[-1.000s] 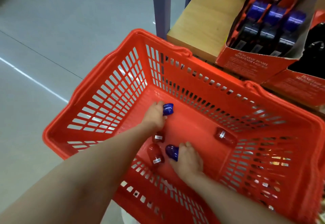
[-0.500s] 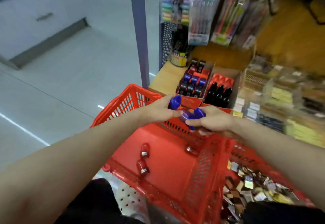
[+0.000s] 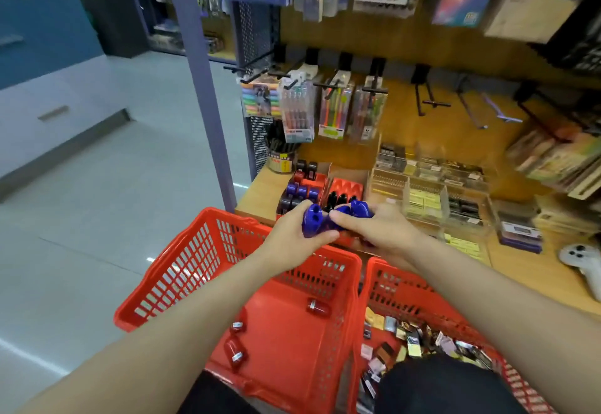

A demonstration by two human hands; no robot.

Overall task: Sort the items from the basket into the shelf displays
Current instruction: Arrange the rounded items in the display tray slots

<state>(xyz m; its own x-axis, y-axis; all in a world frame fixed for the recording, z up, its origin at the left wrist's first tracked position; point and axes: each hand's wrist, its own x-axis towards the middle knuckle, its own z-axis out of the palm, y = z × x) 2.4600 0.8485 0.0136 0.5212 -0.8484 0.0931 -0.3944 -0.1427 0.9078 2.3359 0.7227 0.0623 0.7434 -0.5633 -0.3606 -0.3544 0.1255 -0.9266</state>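
Note:
My left hand [image 3: 292, 234] grips a blue sharpener [image 3: 313, 218] above the far rim of the red basket [image 3: 182, 270]. My right hand [image 3: 380, 228] holds blue sharpeners [image 3: 356, 209] right beside it, the two hands touching. Both hover just in front of the red display box [image 3: 304, 186] on the wooden shelf, which holds blue and black sharpeners. Three red sharpeners [image 3: 317, 307] [image 3: 237, 325] [image 3: 234, 350] lie on the basket floor.
A second red basket [image 3: 390, 286] with several small packets stands to the right. Another red box with black sharpeners [image 3: 344, 190] sits next to the first. Clear acrylic trays [image 3: 432, 192], a pen cup [image 3: 281, 156], hanging pen packs [image 3: 297, 111] and a purple post [image 3: 201, 88] surround the shelf.
Both hands rose out of the basket with blue sharpeners and came together in front of the display box. My view tilted up from the basket to the shelf.

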